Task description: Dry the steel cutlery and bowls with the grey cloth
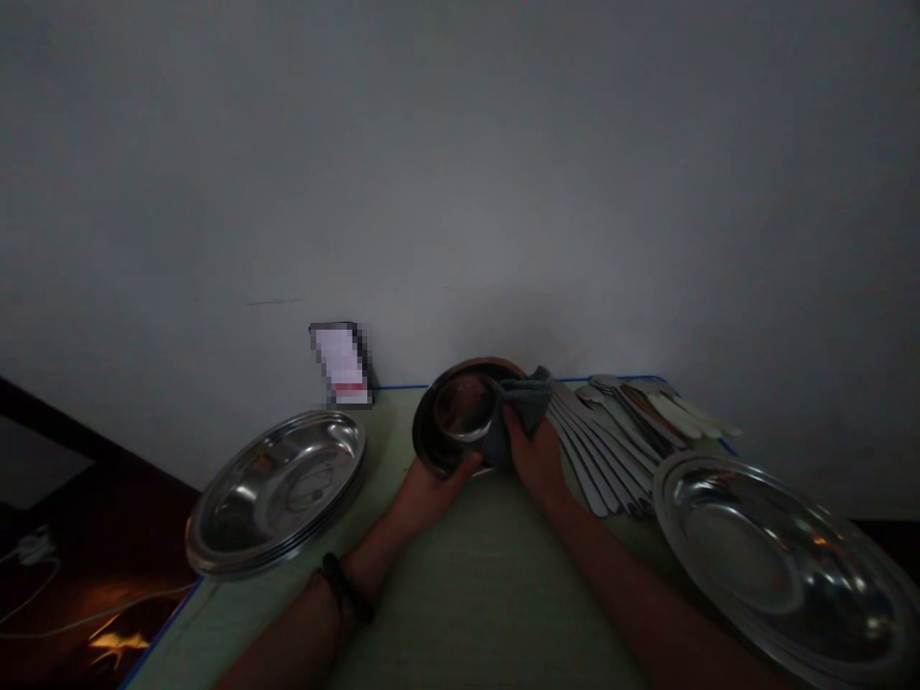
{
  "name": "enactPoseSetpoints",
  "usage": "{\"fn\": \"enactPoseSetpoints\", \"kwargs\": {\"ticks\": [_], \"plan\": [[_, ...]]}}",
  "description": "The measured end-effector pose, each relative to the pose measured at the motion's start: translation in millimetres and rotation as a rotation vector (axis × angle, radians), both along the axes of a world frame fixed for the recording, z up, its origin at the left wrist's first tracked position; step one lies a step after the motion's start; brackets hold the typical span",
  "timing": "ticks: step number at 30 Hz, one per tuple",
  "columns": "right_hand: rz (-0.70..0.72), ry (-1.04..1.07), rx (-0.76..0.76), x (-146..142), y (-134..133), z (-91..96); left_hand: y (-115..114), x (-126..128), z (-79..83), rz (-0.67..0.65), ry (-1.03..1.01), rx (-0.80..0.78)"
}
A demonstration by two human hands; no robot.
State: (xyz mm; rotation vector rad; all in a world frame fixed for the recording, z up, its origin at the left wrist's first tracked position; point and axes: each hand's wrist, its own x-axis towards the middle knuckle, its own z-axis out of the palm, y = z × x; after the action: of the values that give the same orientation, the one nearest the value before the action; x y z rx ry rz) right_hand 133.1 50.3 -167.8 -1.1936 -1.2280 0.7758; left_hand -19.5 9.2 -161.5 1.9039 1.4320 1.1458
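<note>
A round metal bowl [466, 407] is tilted up above the middle of the table, its inside facing me. My left hand [436, 494] grips its lower left rim, thumb over the edge and the other fingers hidden behind. In my right hand [533, 450] a grey-blue cloth [523, 402] is bunched and pressed against the bowl's right rim. Just right of that hand, several pieces of metal cutlery [589, 441] lie fanned out on the table.
Stacked shiny metal basins [277, 494] stand at the left table edge. Another large metal basin [783, 565] sits at the right. A phone [341, 362] leans on the wall behind the green table [460, 594]. White-handled utensils [679, 414] lie back right. A cable [93, 623] runs along the floor.
</note>
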Motion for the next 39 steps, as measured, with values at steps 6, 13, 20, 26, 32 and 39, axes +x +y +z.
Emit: {"fn": "enactPoseSetpoints", "kwargs": {"ticks": [6, 13, 20, 26, 32, 39], "plan": [[0.014, 0.008, 0.003, -0.5, 0.6, 1.3, 1.4, -0.4, -0.4, -0.017, 0.009, 0.007], [-0.001, 0.019, 0.007, -0.8, 0.5, 0.0, 0.6, 0.2, 1.7, -0.001, 0.014, 0.008], [0.003, -0.007, 0.023, -0.7, 1.5, -0.7, 1.3, -0.3, 0.0, 0.000, 0.002, 0.005], [-0.022, -0.039, 0.026, 0.8, -0.6, -0.5, -1.9, -1.6, 6.3, -0.025, -0.088, -0.077], [-0.011, -0.038, -0.015, 1.9, -2.2, 1.4, -5.0, -1.7, 6.9, -0.020, -0.214, -0.160], [-0.007, -0.026, 0.028, 1.6, -1.7, 1.1, -3.0, 0.0, 5.8, 0.000, -0.148, -0.118]]}}
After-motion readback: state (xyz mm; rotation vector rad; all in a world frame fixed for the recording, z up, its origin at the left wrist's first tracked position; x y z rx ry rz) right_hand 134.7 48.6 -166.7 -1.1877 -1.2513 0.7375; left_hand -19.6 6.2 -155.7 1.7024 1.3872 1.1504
